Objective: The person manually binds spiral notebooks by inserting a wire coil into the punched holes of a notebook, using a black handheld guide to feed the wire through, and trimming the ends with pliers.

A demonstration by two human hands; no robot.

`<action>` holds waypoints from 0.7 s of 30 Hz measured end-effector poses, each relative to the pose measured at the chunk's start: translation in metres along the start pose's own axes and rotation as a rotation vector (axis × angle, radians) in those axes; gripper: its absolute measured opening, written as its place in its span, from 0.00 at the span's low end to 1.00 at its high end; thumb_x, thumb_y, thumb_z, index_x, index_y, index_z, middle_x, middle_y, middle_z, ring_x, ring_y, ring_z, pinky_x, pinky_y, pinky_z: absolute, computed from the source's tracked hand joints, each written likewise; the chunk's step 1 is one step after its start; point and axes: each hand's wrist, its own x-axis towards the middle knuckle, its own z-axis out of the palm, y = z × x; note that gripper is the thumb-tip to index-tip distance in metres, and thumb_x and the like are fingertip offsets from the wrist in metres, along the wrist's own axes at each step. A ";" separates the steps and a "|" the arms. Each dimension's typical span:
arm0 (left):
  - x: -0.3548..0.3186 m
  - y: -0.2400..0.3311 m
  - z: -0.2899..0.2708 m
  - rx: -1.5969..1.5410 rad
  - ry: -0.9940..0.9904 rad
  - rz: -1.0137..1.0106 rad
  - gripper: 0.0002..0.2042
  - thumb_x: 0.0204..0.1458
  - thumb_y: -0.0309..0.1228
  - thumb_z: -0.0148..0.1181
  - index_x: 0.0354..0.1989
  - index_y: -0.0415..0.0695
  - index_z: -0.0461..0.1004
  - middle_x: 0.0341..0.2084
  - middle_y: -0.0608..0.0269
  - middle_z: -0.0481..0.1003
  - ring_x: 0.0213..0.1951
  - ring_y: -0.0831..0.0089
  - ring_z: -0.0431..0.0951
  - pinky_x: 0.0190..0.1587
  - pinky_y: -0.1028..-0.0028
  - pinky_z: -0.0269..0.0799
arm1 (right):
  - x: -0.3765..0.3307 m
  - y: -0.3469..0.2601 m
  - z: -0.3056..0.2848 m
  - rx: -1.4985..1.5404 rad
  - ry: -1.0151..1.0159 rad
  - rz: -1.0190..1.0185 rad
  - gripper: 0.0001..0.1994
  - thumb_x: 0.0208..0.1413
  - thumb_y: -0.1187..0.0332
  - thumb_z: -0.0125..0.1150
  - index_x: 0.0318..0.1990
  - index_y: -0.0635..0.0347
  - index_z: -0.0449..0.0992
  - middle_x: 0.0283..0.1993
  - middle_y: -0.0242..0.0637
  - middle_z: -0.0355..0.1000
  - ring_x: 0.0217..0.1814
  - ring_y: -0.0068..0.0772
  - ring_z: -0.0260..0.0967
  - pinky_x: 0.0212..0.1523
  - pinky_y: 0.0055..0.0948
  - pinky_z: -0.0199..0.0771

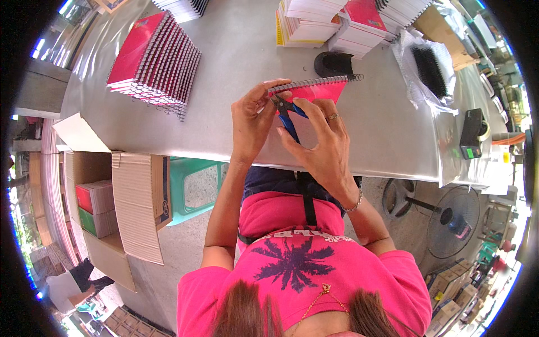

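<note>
A red spiral notebook (325,91) lies on the metal-grey table (236,50) in front of me, its wire coil along the far edge. The coil's loose end sticks out past the right corner. My left hand (251,115) grips the notebook at its left end, fingertips at the coil. In my right hand (325,135) is a pair of blue-handled wire cutters (289,124), the handles spread apart. Their jaws are at the coil's left end, close to my left fingertips. Whether the blades touch the wire I cannot tell.
Left on the table stands a stack of red spiral notebooks (137,50). Paper stacks (309,25) and a black curved holder (332,64) are beyond my hands. Black coils (429,70) lie in plastic at right, near a tape dispenser (471,133). An open carton (137,208) and fan (452,222) flank me.
</note>
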 end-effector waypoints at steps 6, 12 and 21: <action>-0.002 0.000 0.001 0.081 0.010 0.008 0.14 0.56 0.17 0.53 0.51 0.34 0.74 0.42 0.62 0.78 0.43 0.78 0.78 0.48 0.78 0.73 | -0.002 -0.002 0.005 0.035 0.001 0.036 0.22 0.45 0.64 0.69 0.48 0.56 0.72 0.41 0.40 0.69 0.37 0.47 0.71 0.36 0.39 0.73; -0.007 -0.004 0.007 0.301 0.055 0.145 0.16 0.53 0.14 0.52 0.50 0.39 0.76 0.40 0.61 0.79 0.43 0.78 0.78 0.48 0.76 0.74 | -0.007 -0.010 0.000 0.932 -0.257 0.592 0.16 0.57 0.60 0.62 0.47 0.58 0.71 0.39 0.37 0.72 0.33 0.39 0.74 0.33 0.37 0.76; -0.006 0.071 -0.011 0.592 0.282 0.181 0.14 0.52 0.25 0.64 0.49 0.43 0.78 0.28 0.64 0.79 0.24 0.87 0.69 0.28 0.83 0.67 | 0.023 0.039 -0.054 0.764 -0.655 0.473 0.14 0.64 0.63 0.55 0.50 0.63 0.69 0.41 0.34 0.71 0.46 0.22 0.69 0.48 0.25 0.67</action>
